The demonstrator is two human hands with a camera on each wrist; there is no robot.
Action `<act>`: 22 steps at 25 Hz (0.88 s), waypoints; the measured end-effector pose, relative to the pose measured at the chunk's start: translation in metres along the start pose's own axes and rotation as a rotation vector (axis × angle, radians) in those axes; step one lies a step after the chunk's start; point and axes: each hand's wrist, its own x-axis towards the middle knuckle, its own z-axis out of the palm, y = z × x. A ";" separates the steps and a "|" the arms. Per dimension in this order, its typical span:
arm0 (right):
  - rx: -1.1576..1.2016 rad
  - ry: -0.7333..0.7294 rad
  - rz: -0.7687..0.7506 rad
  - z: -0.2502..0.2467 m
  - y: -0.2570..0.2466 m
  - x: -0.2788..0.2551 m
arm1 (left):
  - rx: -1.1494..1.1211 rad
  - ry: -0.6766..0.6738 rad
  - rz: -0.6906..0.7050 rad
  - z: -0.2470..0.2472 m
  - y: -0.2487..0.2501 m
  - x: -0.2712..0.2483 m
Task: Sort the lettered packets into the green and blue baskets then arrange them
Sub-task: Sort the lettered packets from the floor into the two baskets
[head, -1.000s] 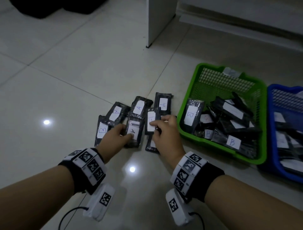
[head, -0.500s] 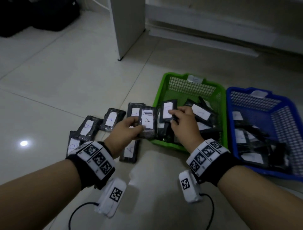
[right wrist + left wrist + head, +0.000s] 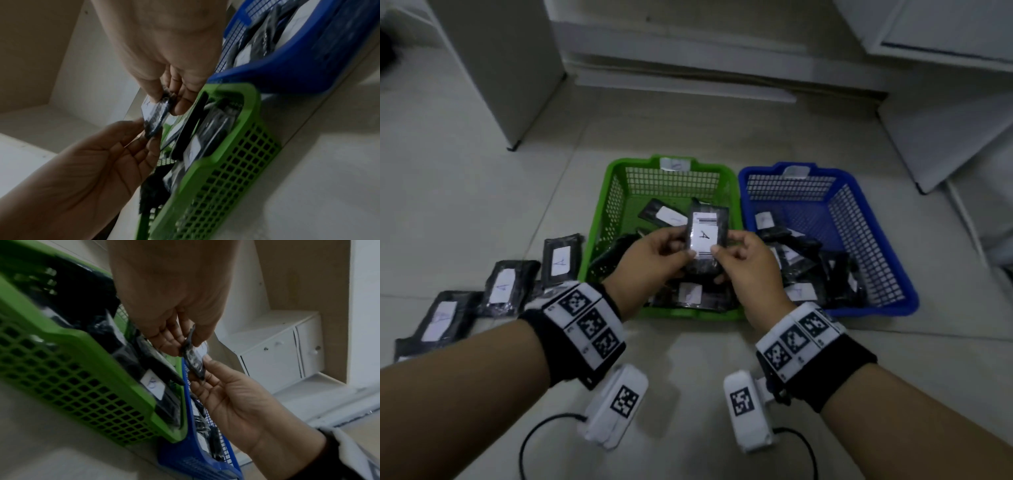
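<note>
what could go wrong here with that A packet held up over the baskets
1. Both hands, left and right, only pinch the A packet at its edges; if it slips, it may drop into the green basket below.
2. That basket shows a B label in the earlier view, while the blue basket sits right beside it, so misplacing is easy.
3. The packets in both baskets lie jumbled, which could hide labels when arranging.

left hand [image 3: 172, 308] and right hand [image 3: 230, 395] pinch one thin black plastic packet [image 3: 194, 361] edge-on — beside the green mesh basket [image 3: 82, 386] and blue mesh basket [image 3: 191, 457].
</note>
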 end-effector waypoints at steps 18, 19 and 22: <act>-0.505 0.255 -0.176 -0.059 0.029 0.002 | 0.986 -0.268 0.570 0.018 -0.016 0.010; -0.501 0.171 -0.239 -0.043 0.026 -0.012 | 0.965 -0.198 0.573 -0.002 -0.017 0.000; -0.516 -0.113 -0.369 0.009 0.025 -0.048 | 0.937 0.037 0.514 -0.071 -0.029 -0.032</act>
